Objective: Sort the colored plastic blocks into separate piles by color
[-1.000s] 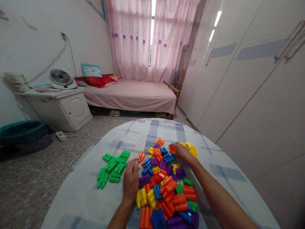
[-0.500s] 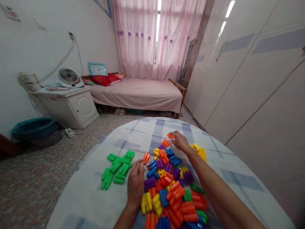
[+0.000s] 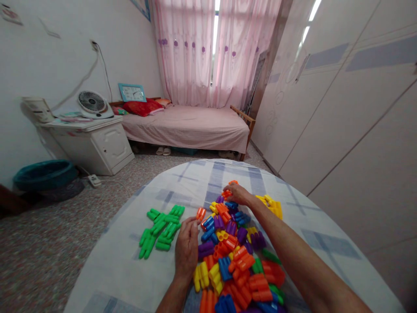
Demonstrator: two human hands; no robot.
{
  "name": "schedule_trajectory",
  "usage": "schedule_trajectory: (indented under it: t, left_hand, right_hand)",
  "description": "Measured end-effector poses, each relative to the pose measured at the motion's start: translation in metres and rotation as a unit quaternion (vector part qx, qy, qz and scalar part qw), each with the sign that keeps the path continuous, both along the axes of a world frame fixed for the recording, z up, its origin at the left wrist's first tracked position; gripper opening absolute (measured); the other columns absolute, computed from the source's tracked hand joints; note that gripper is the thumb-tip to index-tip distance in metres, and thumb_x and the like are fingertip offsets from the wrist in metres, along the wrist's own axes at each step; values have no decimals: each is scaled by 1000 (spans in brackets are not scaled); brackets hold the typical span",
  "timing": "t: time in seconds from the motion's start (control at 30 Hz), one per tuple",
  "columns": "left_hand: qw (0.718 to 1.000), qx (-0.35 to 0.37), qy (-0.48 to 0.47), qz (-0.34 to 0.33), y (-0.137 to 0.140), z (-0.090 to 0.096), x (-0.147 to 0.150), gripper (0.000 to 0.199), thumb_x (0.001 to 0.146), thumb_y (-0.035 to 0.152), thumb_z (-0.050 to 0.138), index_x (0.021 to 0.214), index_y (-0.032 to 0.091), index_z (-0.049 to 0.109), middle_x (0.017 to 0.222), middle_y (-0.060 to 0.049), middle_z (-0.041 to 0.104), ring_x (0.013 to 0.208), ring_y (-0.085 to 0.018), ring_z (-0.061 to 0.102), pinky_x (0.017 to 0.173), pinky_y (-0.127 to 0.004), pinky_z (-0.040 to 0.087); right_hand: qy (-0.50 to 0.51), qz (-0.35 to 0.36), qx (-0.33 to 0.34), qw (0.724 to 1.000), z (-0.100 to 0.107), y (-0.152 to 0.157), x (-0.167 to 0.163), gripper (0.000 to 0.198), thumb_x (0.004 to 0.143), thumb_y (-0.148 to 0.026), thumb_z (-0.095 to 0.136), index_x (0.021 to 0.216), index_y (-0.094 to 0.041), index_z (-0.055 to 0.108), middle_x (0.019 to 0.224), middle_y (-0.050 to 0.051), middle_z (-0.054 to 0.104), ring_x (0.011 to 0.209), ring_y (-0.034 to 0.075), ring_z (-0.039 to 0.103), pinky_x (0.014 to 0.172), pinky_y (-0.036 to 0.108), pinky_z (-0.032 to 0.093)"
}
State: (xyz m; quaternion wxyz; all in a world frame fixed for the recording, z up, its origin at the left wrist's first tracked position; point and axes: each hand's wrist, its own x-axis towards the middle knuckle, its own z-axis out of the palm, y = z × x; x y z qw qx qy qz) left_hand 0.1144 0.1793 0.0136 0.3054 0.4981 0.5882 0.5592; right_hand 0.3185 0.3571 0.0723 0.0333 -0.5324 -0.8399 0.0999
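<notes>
Plastic building blocks made of joined tubes lie in a mixed-colour pile (image 3: 224, 248) on the round table. My left hand (image 3: 186, 248) rests along the pile's left side, its fingertips closed at the lower end of an orange block (image 3: 201, 214). Past the far end of the pile, my right hand (image 3: 239, 194) reaches over with its fingers closed on another orange block (image 3: 226, 194), which they partly cover. Just beyond those fingers lies one more orange block (image 3: 233, 182). Green blocks (image 3: 163, 227) are grouped left of my left hand. Yellow blocks (image 3: 273, 206) sit beside my right forearm, partly hidden.
A blue-and-white checked cloth (image 3: 130, 278) covers the table. Behind it stands a bed (image 3: 192, 126) with a pink sheet. At left are a white cabinet (image 3: 110, 148) with a fan (image 3: 93, 103) and a bin (image 3: 45, 174). A wardrobe (image 3: 342, 130) lines the right.
My right hand has let go of an orange block at the far end and moved slightly left and nearer, onto another orange block. My left hand has stayed in place.
</notes>
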Motion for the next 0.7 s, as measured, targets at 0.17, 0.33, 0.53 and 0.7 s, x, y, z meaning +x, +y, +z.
schedule_trajectory:
  t: [0.17, 0.33, 0.53, 0.7]
  left_hand:
    - [1000, 0, -9, -6, 0, -1, 0, 35, 93, 42, 36, 105, 21, 62, 116, -8, 60, 108, -19, 58, 92, -34, 49]
    - [1000, 12, -10, -3, -1, -1, 1, 35, 93, 41, 38, 103, 20, 64, 115, -8, 61, 107, -19, 58, 91, -34, 48]
    - [1000, 10, 9, 6, -1, 2, 0, 35, 92, 40, 39, 102, 19, 64, 113, -8, 61, 107, -20, 57, 94, -35, 46]
    - [999, 21, 24, 1, 0, 1, -1, 36, 92, 40, 37, 100, 19, 65, 113, -8, 61, 106, -20, 58, 92, -35, 47]
  right_hand:
    - [-6, -11, 16, 1000, 3, 0, -7, 40, 72, -23, 71, 110, -17, 65, 110, 10, 61, 94, 17, 60, 79, 22, 44]
    - [1, -64, 65, 996, 11, 1, -9, 31, 83, -22, 57, 113, -17, 61, 117, 11, 56, 92, 18, 61, 74, 24, 44]
    - [29, -85, 86, 992, 21, -28, 2, 32, 89, -29, 48, 119, -22, 59, 123, 9, 56, 94, 18, 61, 76, 25, 44]
    - [84, -10, -18, 996, 14, -69, 14, 42, 84, -42, 56, 121, -21, 60, 115, 7, 63, 96, 20, 61, 82, 28, 45]
